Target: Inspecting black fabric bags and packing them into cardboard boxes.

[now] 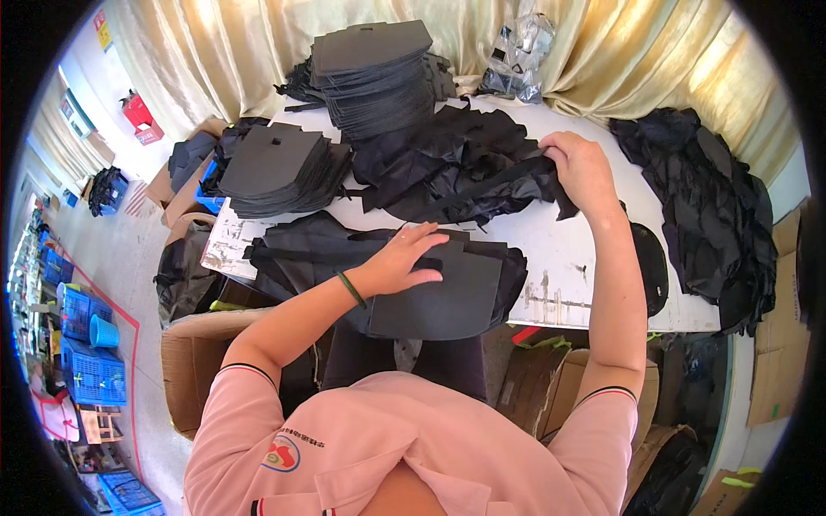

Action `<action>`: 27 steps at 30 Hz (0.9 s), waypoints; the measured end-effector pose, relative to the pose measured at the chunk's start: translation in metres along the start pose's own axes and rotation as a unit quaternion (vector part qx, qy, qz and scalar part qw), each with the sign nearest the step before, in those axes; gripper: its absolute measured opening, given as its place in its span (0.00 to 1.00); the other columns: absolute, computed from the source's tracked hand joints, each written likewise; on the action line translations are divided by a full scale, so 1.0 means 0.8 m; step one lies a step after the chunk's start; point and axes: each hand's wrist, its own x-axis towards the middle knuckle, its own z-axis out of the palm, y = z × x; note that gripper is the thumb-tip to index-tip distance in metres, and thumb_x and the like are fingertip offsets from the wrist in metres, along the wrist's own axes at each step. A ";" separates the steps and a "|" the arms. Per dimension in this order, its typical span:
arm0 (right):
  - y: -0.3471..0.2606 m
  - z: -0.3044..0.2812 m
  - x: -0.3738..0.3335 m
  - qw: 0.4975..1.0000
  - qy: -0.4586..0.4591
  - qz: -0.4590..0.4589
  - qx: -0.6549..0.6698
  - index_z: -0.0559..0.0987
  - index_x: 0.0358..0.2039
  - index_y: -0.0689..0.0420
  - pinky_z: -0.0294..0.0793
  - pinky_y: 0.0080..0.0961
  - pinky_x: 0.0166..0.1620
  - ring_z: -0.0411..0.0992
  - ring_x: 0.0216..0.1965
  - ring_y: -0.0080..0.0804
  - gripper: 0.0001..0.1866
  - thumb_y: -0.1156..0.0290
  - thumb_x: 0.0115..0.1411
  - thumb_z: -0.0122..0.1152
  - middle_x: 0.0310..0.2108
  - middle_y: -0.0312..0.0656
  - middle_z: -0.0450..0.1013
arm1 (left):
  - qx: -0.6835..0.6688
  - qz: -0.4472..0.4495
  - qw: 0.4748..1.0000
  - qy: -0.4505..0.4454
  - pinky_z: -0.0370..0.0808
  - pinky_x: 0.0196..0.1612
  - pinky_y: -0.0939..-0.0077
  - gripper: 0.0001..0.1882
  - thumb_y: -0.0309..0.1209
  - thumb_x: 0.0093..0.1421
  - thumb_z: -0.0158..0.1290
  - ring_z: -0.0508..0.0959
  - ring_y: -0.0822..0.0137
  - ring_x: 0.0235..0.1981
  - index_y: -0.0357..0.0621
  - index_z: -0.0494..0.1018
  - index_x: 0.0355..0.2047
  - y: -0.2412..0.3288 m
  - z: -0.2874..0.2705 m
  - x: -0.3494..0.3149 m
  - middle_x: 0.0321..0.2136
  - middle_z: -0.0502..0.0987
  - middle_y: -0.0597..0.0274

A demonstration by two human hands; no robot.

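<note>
A stiff black panel with a rounded lower edge lies at the table's front edge, on top of black fabric. My left hand rests on the panel's upper left part, fingers spread and thumb apart. A long black strap slants up to the right, and my right hand pinches its far end between thumb and fingers. The strap's lower end comes down near my left fingertips; where it joins is hard to make out. Crumpled black fabric pieces lie under and behind the strap.
Stacks of black panels stand at the back and left of the white table. A black fabric heap hangs over the right side. Cardboard boxes stand below, and blue crates are on the floor.
</note>
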 end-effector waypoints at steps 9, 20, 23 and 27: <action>-0.109 -0.037 0.040 0.982 -0.064 -0.117 0.133 0.78 0.35 0.59 0.72 0.33 0.41 0.74 0.35 0.47 0.06 0.76 0.58 0.56 0.31 0.47 0.76 | -0.059 0.059 0.946 0.312 0.64 0.61 0.64 0.37 0.35 0.52 0.66 0.66 0.51 0.59 0.39 0.61 0.59 0.053 -0.066 0.089 0.56 0.65 0.44; -0.161 -0.106 0.041 0.978 -0.042 -0.181 0.096 0.76 0.39 0.57 0.72 0.37 0.40 0.74 0.38 0.51 0.13 0.83 0.54 0.51 0.32 0.50 0.75 | 0.138 0.071 0.877 0.454 0.76 0.42 0.69 0.14 0.18 0.48 0.59 0.78 0.57 0.37 0.42 0.74 0.36 0.024 -0.193 0.096 0.34 0.76 0.57; -0.155 -0.118 0.032 0.968 -0.093 -0.182 0.149 0.77 0.38 0.59 0.72 0.30 0.44 0.73 0.36 0.47 0.11 0.84 0.58 0.48 0.32 0.50 0.74 | 0.141 0.004 0.894 0.426 0.76 0.41 0.69 0.11 0.19 0.50 0.58 0.78 0.56 0.36 0.41 0.75 0.35 0.002 -0.208 0.070 0.33 0.76 0.55; -0.149 -0.114 0.017 0.952 -0.165 -0.167 0.197 0.78 0.39 0.62 0.71 0.29 0.42 0.72 0.34 0.41 0.08 0.80 0.60 0.52 0.30 0.46 0.73 | 0.121 -0.063 0.911 0.389 0.76 0.38 0.68 0.09 0.21 0.52 0.57 0.79 0.57 0.33 0.42 0.74 0.35 -0.024 -0.204 0.041 0.31 0.76 0.55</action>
